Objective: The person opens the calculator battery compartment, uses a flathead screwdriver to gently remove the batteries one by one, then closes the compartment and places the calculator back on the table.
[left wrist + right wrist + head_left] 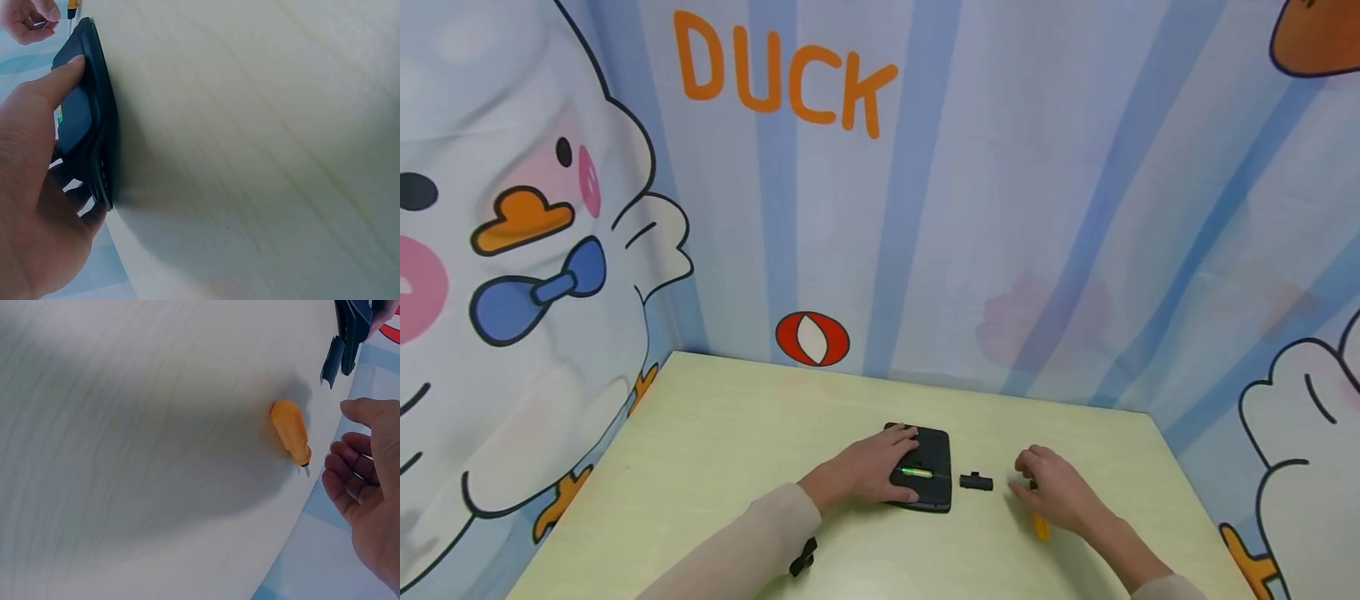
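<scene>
The left hand [874,468] grips a flat, black plastic device with rounded corners [934,457], its thumb pressed on one edge and its fingers, slightly spread, reaching round the opposite edge. The device lies at the centre of the work, on a pale yellow wood-grain table [700,425]; a slim green cylinder [917,472] sits in a slot in its upturned face. Just beside the device, at 3 o'clock, rests a small black plastic cover [976,482]. Further out at 3 o'clock hovers the right hand [1051,490], its fingers close together and loosely curled, the thumb apart from them, holding nothing visible. A tool with a stubby orange handle [290,431] lies on the table at the device's 4 o'clock, apart from that hand.
</scene>
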